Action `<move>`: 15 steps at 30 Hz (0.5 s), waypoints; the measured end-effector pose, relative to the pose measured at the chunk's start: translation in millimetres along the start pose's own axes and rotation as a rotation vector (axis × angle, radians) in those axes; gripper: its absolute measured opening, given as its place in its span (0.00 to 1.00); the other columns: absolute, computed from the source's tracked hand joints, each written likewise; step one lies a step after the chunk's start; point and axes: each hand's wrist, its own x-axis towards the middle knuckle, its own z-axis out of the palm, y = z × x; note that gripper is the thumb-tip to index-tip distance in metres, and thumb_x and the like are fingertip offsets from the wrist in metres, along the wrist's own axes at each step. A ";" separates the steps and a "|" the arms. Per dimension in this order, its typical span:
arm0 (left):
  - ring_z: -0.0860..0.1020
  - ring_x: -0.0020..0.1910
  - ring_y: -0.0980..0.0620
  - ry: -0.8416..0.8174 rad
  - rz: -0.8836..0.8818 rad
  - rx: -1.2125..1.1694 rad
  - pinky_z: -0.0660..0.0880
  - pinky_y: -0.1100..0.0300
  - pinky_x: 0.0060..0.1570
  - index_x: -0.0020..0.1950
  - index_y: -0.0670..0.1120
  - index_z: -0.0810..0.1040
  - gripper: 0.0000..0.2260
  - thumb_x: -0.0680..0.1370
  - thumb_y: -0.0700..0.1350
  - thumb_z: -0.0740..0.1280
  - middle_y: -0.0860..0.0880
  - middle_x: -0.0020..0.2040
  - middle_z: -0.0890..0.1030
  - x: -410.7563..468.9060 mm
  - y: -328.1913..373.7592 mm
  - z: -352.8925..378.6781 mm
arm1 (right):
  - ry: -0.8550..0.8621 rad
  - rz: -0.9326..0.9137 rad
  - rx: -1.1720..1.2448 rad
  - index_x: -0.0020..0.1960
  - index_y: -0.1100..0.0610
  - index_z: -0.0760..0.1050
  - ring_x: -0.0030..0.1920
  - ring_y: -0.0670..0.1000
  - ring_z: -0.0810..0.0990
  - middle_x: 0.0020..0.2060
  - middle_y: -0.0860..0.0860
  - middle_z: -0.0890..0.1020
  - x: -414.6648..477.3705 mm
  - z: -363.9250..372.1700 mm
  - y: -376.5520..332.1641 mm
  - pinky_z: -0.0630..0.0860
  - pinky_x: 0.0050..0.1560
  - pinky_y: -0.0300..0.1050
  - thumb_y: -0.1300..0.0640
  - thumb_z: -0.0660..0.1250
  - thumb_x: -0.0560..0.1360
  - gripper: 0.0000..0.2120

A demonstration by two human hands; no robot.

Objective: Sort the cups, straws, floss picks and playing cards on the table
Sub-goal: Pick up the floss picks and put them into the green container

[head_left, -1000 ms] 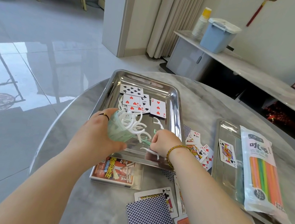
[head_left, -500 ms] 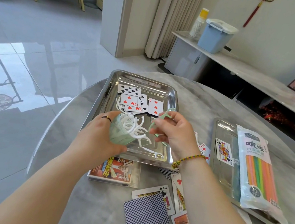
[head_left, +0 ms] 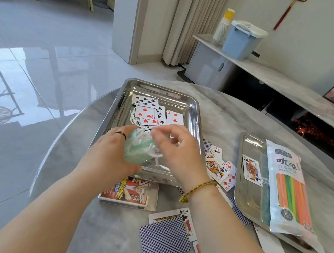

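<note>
Head view: left hand (head_left: 107, 157) grips the cup (head_left: 135, 155); right hand (head_left: 177, 153) blurs, grip unclear.

Pale green cup (head_left: 135, 155), white floss picks (head_left: 144, 134), blue-latticed card back (head_left: 164, 241).

Shiny mirror-like steel tray (head_left: 123, 100), translucent green plastic cup (head_left: 135, 151), glossy marbled table (head_left: 106, 234), glossy plastic straw pack (head_left: 289, 183)

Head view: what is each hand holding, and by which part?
The left hand grips the green cup round its side wall. The right hand is at the cup's mouth; blur hides whether its fingers pinch anything.
</note>
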 end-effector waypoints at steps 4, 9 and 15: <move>0.68 0.61 0.51 0.003 -0.020 0.010 0.63 0.64 0.49 0.70 0.53 0.60 0.35 0.68 0.45 0.73 0.53 0.63 0.69 -0.1 -1.6 -3.2 | 0.178 0.105 -0.044 0.35 0.51 0.73 0.34 0.41 0.71 0.33 0.43 0.75 19.3 -19.8 21.7 0.70 0.38 0.34 0.59 0.64 0.75 0.10; 0.66 0.51 0.55 0.011 -0.025 -0.023 0.64 0.64 0.49 0.70 0.53 0.61 0.35 0.67 0.45 0.74 0.52 0.62 0.70 2.6 -1.6 -4.0 | -0.005 0.286 -0.554 0.51 0.61 0.78 0.51 0.54 0.78 0.51 0.55 0.81 41.4 -24.6 59.1 0.71 0.50 0.40 0.63 0.59 0.76 0.10; 0.66 0.50 0.56 0.018 -0.029 -0.055 0.64 0.64 0.49 0.70 0.54 0.60 0.36 0.67 0.46 0.74 0.52 0.63 0.70 3.0 -2.4 -4.2 | -0.157 0.348 -0.921 0.53 0.63 0.77 0.48 0.58 0.77 0.47 0.58 0.78 62.1 -13.4 64.0 0.71 0.46 0.43 0.65 0.67 0.70 0.11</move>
